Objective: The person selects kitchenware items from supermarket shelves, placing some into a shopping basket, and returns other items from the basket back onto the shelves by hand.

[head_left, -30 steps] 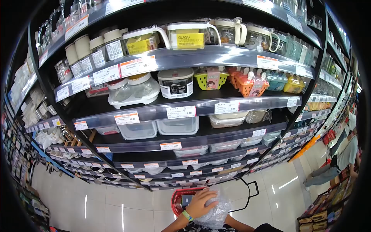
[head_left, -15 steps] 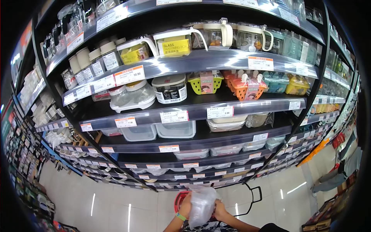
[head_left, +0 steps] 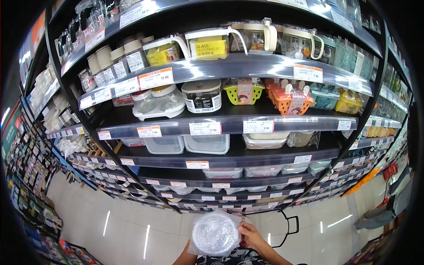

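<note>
Holding wrapped package [head_left: 215, 234], shelved "GLASS SEASONING BOX" [head_left: 209, 47]

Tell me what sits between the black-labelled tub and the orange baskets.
A green basket stands between the tub and the orange baskets, as the head view shows.

Upper shelf [head_left: 198, 70]: seasoning boxes [head_left: 211, 47] and handled jars [head_left: 295, 43] before me.
Shelf below [head_left: 176, 127]: a green basket [head_left: 232, 93], left of an orange basket [head_left: 281, 98].
Right of me: a person [head_left: 377, 219] on pale floor tiles [head_left: 128, 234].
</note>
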`<state>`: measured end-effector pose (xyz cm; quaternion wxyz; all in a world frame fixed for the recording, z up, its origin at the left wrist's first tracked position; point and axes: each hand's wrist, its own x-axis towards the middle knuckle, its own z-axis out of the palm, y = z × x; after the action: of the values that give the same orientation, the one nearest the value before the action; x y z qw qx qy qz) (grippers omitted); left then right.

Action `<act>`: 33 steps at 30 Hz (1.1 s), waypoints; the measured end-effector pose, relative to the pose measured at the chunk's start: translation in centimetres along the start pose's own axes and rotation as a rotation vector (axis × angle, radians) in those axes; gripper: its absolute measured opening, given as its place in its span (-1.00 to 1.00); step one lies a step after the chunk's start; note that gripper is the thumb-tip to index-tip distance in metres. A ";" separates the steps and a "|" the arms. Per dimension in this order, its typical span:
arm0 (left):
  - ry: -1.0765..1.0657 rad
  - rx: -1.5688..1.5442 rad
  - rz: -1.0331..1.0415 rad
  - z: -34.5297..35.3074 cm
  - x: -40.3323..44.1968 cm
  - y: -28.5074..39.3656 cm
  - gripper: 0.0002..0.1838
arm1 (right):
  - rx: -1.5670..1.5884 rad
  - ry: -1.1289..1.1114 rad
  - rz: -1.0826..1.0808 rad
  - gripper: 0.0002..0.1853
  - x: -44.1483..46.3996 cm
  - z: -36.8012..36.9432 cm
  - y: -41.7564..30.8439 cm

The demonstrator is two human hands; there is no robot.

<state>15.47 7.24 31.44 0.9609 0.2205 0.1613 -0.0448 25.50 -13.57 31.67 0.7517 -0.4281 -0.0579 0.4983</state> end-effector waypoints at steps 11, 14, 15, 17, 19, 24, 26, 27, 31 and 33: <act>0.036 0.158 0.205 -2.0 1.6 -0.3 -0.55 | -0.044 0.110 0.022 -0.54 -0.7 0.8 -3.7; 0.076 0.157 0.252 -3.8 1.4 -0.6 -0.54 | -0.047 0.168 -0.028 -0.47 -0.6 2.3 -4.3; 0.085 0.163 0.267 -3.9 1.7 -0.1 -0.54 | -0.048 0.181 -0.052 -0.46 -0.6 2.4 -4.1; 0.103 0.180 0.293 -4.1 2.7 0.0 -0.54 | -0.071 0.199 -0.115 -0.46 -0.2 1.2 -2.6; 0.120 0.198 0.321 -5.8 1.9 -1.2 -0.53 | -0.111 0.253 -0.181 -0.46 0.0 0.3 -1.1; 0.152 0.253 0.410 -6.9 3.5 -1.1 -0.52 | -0.152 0.497 -0.201 -0.48 -0.2 0.4 0.4; 0.175 0.197 0.342 -10.7 3.9 -2.2 -0.46 | -0.142 0.560 -0.178 -0.48 -0.1 -0.7 1.4; 0.186 0.171 0.306 -11.1 3.7 -2.4 -0.43 | -0.168 0.553 -0.165 -0.48 -0.5 -0.5 1.2; 0.146 0.162 0.233 -9.7 3.1 -2.8 -0.45 | -0.155 0.607 -0.160 -0.46 -0.7 -1.5 2.2; 0.121 0.151 0.194 -8.4 3.1 -2.9 -0.45 | -0.119 0.640 -0.179 -0.47 -0.8 -2.3 3.3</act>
<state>15.50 8.28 22.05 0.9300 0.3089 0.1929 0.0497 24.00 -15.10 28.18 0.7462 -0.5993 0.1147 0.2663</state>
